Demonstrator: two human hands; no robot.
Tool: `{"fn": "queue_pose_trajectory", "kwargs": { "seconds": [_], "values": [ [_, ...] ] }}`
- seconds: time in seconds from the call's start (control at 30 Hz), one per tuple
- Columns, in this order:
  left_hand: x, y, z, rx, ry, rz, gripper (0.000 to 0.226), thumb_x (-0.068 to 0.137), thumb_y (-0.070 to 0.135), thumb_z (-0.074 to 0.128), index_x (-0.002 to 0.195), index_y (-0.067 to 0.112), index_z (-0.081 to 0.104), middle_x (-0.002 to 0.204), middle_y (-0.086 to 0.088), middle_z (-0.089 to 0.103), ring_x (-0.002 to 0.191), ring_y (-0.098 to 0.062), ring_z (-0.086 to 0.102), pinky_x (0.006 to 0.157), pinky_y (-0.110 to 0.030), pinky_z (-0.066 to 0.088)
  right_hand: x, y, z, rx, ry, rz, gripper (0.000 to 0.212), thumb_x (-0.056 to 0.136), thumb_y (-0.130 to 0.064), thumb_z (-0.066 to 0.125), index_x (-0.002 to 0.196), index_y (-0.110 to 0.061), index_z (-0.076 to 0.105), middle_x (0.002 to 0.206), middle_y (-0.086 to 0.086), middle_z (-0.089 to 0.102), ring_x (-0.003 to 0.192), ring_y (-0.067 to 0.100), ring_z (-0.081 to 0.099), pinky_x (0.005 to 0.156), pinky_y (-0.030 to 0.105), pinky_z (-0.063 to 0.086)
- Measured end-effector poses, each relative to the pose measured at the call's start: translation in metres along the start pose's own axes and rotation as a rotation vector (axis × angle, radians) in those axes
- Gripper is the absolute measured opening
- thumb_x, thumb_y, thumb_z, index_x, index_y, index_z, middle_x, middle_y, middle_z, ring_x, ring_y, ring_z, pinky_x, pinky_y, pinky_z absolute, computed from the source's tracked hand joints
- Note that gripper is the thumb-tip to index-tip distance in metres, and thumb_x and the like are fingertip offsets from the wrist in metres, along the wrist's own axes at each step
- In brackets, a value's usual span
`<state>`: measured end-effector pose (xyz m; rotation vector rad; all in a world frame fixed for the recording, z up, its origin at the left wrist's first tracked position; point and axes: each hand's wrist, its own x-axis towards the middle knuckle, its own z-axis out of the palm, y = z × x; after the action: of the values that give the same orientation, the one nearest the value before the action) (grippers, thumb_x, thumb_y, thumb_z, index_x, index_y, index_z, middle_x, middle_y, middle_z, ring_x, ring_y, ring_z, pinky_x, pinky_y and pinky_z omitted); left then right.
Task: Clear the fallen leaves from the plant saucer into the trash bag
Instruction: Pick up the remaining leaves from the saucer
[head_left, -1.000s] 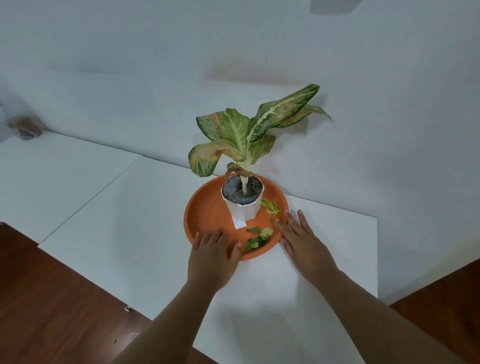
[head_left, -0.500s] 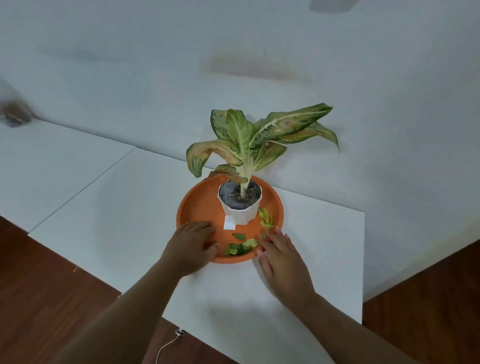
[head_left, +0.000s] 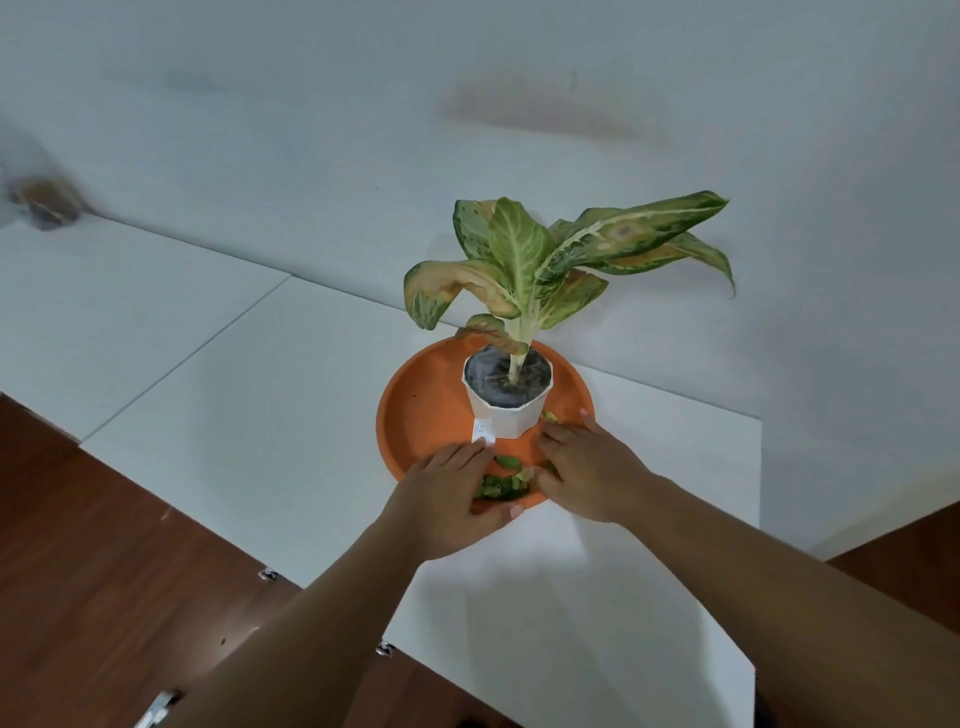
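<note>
An orange round saucer (head_left: 421, 410) sits on the white table with a white pot (head_left: 506, 410) holding a variegated plant (head_left: 540, 260). Small green fallen leaves (head_left: 501, 483) lie heaped at the saucer's near rim, and one more leaf (head_left: 549, 416) shows beside the pot's right side. My left hand (head_left: 447, 499) rests flat over the near rim, just left of the heap, fingers spread. My right hand (head_left: 587, 467) lies flat inside the saucer on the right of the heap, fingertips by the pot. Neither hand visibly holds a leaf. No trash bag is in view.
The white table (head_left: 249, 405) meets a second white table (head_left: 104, 312) on the left, against a white wall. A blurred brownish object (head_left: 44, 202) sits far left. Brown wooden floor (head_left: 104, 571) lies below the near edge.
Both hands have slid forward onto the saucer and closed in on the leaf heap from either side. The camera has moved closer and shifted left.
</note>
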<state>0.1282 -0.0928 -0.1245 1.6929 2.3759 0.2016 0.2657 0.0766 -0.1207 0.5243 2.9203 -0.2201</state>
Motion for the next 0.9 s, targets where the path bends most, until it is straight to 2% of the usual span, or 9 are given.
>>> {"fn": "queue_pose_trajectory", "kwargs": {
  "seconds": [0.13, 0.2, 0.27, 0.37, 0.43, 0.57, 0.63, 0.73, 0.9],
  "values": [
    [0.0, -0.005, 0.0, -0.041, -0.025, 0.024, 0.083, 0.082, 0.08, 0.029, 0.148, 0.029, 0.031, 0.155, 0.009, 0.035, 0.144, -0.013, 0.03, 0.116, -0.038, 0.027, -0.017, -0.003, 0.0, 0.176, 0.023, -0.067, 0.044, 0.097, -0.046, 0.032, 0.11, -0.021, 0.065, 0.118, -0.004, 0.065, 0.115, 0.013, 0.055, 0.119, 0.036, 0.022],
    [0.001, -0.008, 0.001, -0.042, -0.021, 0.027, 0.082, 0.082, 0.08, 0.029, 0.148, 0.03, 0.033, 0.154, 0.01, 0.037, 0.142, -0.013, 0.032, 0.115, -0.036, 0.028, -0.017, 0.0, -0.004, 0.318, 0.058, -0.021, 0.034, 0.096, -0.04, 0.04, 0.104, -0.022, 0.067, 0.108, -0.008, 0.066, 0.102, 0.012, 0.06, 0.102, 0.033, 0.046],
    [0.002, -0.008, 0.001, -0.066, -0.021, 0.018, 0.08, 0.082, 0.08, 0.031, 0.146, 0.031, 0.035, 0.152, 0.011, 0.04, 0.14, -0.013, 0.035, 0.113, -0.037, 0.031, -0.013, 0.003, -0.009, 0.383, 0.116, 0.023, 0.029, 0.094, -0.036, 0.045, 0.112, -0.024, 0.065, 0.114, -0.01, 0.063, 0.102, 0.011, 0.06, 0.087, 0.034, 0.054],
    [0.008, -0.006, -0.002, -0.111, -0.029, 0.001, 0.073, 0.084, 0.077, 0.034, 0.141, 0.032, 0.04, 0.145, 0.011, 0.048, 0.133, -0.014, 0.042, 0.11, -0.037, 0.037, -0.006, 0.005, -0.009, 0.245, 0.059, -0.015, 0.038, 0.094, -0.036, 0.044, 0.126, -0.023, 0.059, 0.133, -0.007, 0.057, 0.122, 0.015, 0.052, 0.108, 0.039, 0.041],
    [0.011, -0.004, -0.007, -0.145, -0.057, 0.009, 0.066, 0.088, 0.069, 0.038, 0.14, 0.03, 0.042, 0.142, 0.009, 0.051, 0.13, -0.015, 0.045, 0.109, -0.036, 0.037, -0.006, 0.001, -0.008, 0.174, -0.021, -0.033, 0.038, 0.095, -0.035, 0.04, 0.122, -0.02, 0.061, 0.132, -0.004, 0.059, 0.126, 0.017, 0.049, 0.116, 0.042, 0.029],
    [0.008, -0.004, -0.016, -0.196, -0.085, 0.039, 0.044, 0.095, 0.041, 0.049, 0.136, 0.025, 0.05, 0.133, 0.004, 0.059, 0.122, -0.016, 0.049, 0.106, -0.031, 0.036, -0.014, -0.011, -0.01, 0.348, -0.081, -0.068, 0.026, 0.095, -0.029, 0.045, 0.111, -0.021, 0.063, 0.108, -0.003, 0.064, 0.098, 0.016, 0.059, 0.086, 0.038, 0.052],
    [0.009, -0.005, -0.016, -0.232, -0.109, 0.032, 0.04, 0.093, 0.032, 0.053, 0.133, 0.027, 0.053, 0.126, 0.005, 0.063, 0.115, -0.016, 0.052, 0.102, -0.031, 0.041, -0.015, -0.012, -0.014, 0.405, -0.06, -0.087, 0.027, 0.094, -0.023, 0.049, 0.118, -0.023, 0.061, 0.116, -0.005, 0.062, 0.102, 0.013, 0.058, 0.087, 0.034, 0.052],
    [0.017, -0.005, -0.017, -0.281, -0.152, 0.01, 0.049, 0.087, 0.034, 0.064, 0.134, 0.028, 0.052, 0.129, 0.004, 0.058, 0.117, -0.017, 0.052, 0.099, -0.028, 0.043, -0.006, -0.008, -0.018, 0.44, -0.024, -0.054, 0.037, 0.089, -0.02, 0.06, 0.125, -0.022, 0.059, 0.129, -0.004, 0.059, 0.113, 0.015, 0.056, 0.095, 0.033, 0.05],
    [0.027, -0.002, -0.022, -0.269, -0.156, -0.039, 0.057, 0.08, 0.034, 0.074, 0.134, 0.031, 0.054, 0.127, -0.002, 0.051, 0.116, -0.018, 0.048, 0.091, -0.019, 0.034, 0.013, -0.012, -0.022, 0.475, -0.127, 0.044, 0.033, 0.079, -0.017, 0.074, 0.112, -0.018, 0.068, 0.118, -0.003, 0.064, 0.106, 0.016, 0.061, 0.092, 0.031, 0.053]
  ]
}}
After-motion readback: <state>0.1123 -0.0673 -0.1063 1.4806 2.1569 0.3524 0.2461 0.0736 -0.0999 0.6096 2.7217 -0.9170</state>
